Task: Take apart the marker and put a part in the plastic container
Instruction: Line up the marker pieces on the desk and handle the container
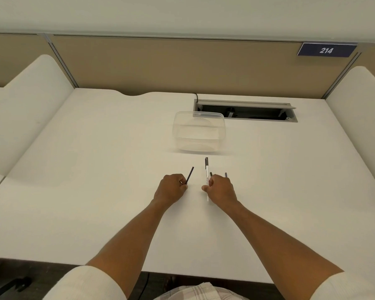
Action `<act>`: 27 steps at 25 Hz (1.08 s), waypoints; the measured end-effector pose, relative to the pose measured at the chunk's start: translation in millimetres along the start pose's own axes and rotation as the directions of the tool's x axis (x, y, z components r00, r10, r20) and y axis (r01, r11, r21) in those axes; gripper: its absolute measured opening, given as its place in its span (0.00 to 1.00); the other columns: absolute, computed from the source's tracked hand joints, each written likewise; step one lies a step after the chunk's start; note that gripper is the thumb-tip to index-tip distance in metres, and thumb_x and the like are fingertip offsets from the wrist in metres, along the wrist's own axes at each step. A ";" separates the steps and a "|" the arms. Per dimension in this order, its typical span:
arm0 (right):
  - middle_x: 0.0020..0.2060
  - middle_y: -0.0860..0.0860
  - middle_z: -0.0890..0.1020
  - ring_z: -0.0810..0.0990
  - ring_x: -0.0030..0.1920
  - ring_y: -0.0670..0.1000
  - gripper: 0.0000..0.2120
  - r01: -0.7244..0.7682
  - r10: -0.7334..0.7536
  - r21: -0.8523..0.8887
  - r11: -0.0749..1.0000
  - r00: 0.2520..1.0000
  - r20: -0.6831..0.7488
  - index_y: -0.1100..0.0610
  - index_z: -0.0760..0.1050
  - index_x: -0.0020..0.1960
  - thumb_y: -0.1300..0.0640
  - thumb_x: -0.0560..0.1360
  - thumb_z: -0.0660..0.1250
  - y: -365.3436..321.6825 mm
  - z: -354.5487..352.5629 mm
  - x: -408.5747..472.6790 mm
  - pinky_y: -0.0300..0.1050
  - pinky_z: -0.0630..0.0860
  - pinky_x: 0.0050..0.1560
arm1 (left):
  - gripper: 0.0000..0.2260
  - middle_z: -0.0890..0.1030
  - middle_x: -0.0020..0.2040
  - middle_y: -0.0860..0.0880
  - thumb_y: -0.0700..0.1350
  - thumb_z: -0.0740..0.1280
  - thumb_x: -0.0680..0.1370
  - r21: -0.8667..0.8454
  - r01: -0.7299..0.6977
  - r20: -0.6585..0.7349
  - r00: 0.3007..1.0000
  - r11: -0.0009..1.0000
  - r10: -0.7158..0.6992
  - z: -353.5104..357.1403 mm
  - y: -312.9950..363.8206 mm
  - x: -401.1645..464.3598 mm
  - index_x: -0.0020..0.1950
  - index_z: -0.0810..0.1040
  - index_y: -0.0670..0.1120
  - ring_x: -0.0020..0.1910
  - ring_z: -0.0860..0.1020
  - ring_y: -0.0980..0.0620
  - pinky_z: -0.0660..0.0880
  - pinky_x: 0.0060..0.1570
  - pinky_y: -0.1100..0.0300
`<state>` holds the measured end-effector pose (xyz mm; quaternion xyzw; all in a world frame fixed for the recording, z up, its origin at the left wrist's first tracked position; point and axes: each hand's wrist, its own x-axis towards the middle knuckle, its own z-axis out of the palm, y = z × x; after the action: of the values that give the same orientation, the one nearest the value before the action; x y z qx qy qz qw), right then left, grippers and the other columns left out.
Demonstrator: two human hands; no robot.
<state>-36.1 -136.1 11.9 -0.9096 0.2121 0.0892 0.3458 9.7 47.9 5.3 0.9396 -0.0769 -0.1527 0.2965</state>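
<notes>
My left hand (174, 187) pinches the lower end of a thin black rod (190, 174) that slants up and to the right. The white marker body (207, 178), with a dark tip pointing away from me, is gripped upright in my right hand (220, 188). Two small dark parts (225, 174) poke out above my right-hand fingers; what they are is unclear. A clear plastic container (199, 132) stands open on the white desk (95, 169), a short way beyond both hands, with nothing visible inside.
An open cable hatch (245, 111) is set in the desk behind the container. White side dividers (28, 109) flank the desk and a beige partition with a "214" sign (326, 50) stands at the back.
</notes>
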 end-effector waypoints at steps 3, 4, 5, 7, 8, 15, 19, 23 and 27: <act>0.37 0.50 0.79 0.78 0.39 0.53 0.14 0.004 -0.002 -0.059 0.998 1.000 0.026 0.51 0.70 0.35 0.49 0.72 0.73 -0.8 6.8 -4.2 0.43 0.72 0.38 | 0.02 0.80 0.39 0.54 0.46 0.68 0.74 0.006 0.002 0.003 1.000 1.000 -0.002 -1.5 -4.1 -2.8 0.43 0.80 0.52 0.40 0.78 0.52 0.70 0.38 0.62; 0.37 0.50 0.80 0.79 0.40 0.53 0.13 0.006 -0.004 -0.072 0.997 0.999 0.032 0.52 0.70 0.35 0.50 0.72 0.72 -1.8 9.0 -5.4 0.44 0.74 0.39 | 0.02 0.80 0.39 0.54 0.46 0.68 0.74 0.006 0.007 0.003 1.000 1.000 -0.007 -2.0 -5.2 -3.7 0.43 0.80 0.53 0.40 0.78 0.52 0.70 0.38 0.62; 0.38 0.51 0.81 0.80 0.41 0.54 0.12 0.008 -0.005 -0.086 0.996 0.999 0.035 0.53 0.71 0.36 0.50 0.72 0.72 -2.8 10.9 -6.2 0.45 0.75 0.40 | 0.02 0.80 0.39 0.55 0.46 0.68 0.74 0.004 0.012 0.003 1.000 1.000 -0.012 -2.5 -6.0 -4.5 0.43 0.80 0.53 0.40 0.78 0.52 0.70 0.38 0.62; 0.41 0.53 0.82 0.81 0.44 0.56 0.09 0.015 -0.011 -0.130 0.991 0.999 0.035 0.54 0.74 0.39 0.51 0.72 0.72 -5.0 14.1 -7.4 0.45 0.75 0.40 | 0.03 0.80 0.38 0.55 0.46 0.68 0.74 0.001 0.016 0.007 1.000 1.000 -0.016 -3.4 -7.6 -6.0 0.42 0.79 0.54 0.40 0.78 0.52 0.70 0.37 0.62; 0.43 0.53 0.82 0.81 0.45 0.56 0.08 0.020 -0.015 -0.147 0.989 0.999 0.032 0.55 0.75 0.42 0.51 0.72 0.72 -5.9 15.1 -7.9 0.45 0.74 0.40 | 0.03 0.80 0.38 0.55 0.46 0.68 0.74 -0.002 0.020 0.010 1.000 1.000 -0.019 -3.9 -8.1 -6.8 0.41 0.79 0.54 0.39 0.78 0.52 0.71 0.36 0.62; 0.45 0.54 0.82 0.80 0.46 0.56 0.10 0.021 -0.020 -0.170 0.985 1.000 0.007 0.57 0.75 0.47 0.52 0.72 0.71 -6.9 19.5 -8.9 0.43 0.71 0.39 | 0.03 0.81 0.39 0.56 0.47 0.68 0.74 0.005 0.030 0.016 0.999 1.000 -0.030 -6.3 -10.4 -9.0 0.42 0.80 0.53 0.39 0.79 0.53 0.75 0.37 0.61; 0.46 0.54 0.82 0.81 0.48 0.56 0.11 0.012 -0.010 -0.166 0.986 1.000 0.012 0.57 0.76 0.48 0.52 0.72 0.72 -7.9 17.9 -8.1 0.43 0.70 0.39 | 0.02 0.82 0.41 0.54 0.46 0.68 0.75 0.020 0.039 0.017 0.999 0.999 -0.039 -7.5 -11.2 -8.8 0.44 0.81 0.52 0.41 0.80 0.52 0.79 0.40 0.57; 0.47 0.55 0.81 0.81 0.49 0.57 0.12 0.007 -0.002 -0.184 0.983 1.000 0.029 0.58 0.76 0.49 0.51 0.72 0.72 -8.5 15.6 -8.4 0.44 0.72 0.40 | 0.03 0.82 0.40 0.54 0.46 0.68 0.75 0.025 0.040 0.019 0.999 0.999 -0.040 -9.2 -11.0 -9.1 0.44 0.81 0.51 0.40 0.80 0.52 0.78 0.39 0.58; 0.47 0.55 0.82 0.81 0.49 0.57 0.12 0.005 0.000 -0.178 0.984 1.000 0.027 0.58 0.76 0.48 0.51 0.72 0.72 -7.7 12.7 -10.7 0.45 0.76 0.42 | 0.03 0.81 0.39 0.55 0.46 0.68 0.75 0.032 0.035 0.017 0.999 0.999 -0.035 -9.8 -9.4 -10.0 0.44 0.81 0.51 0.40 0.80 0.52 0.76 0.38 0.60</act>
<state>-42.5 -119.0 10.3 -0.9358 0.1977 0.1196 0.2662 4.0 63.1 10.0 0.9440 -0.0653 -0.1648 0.2783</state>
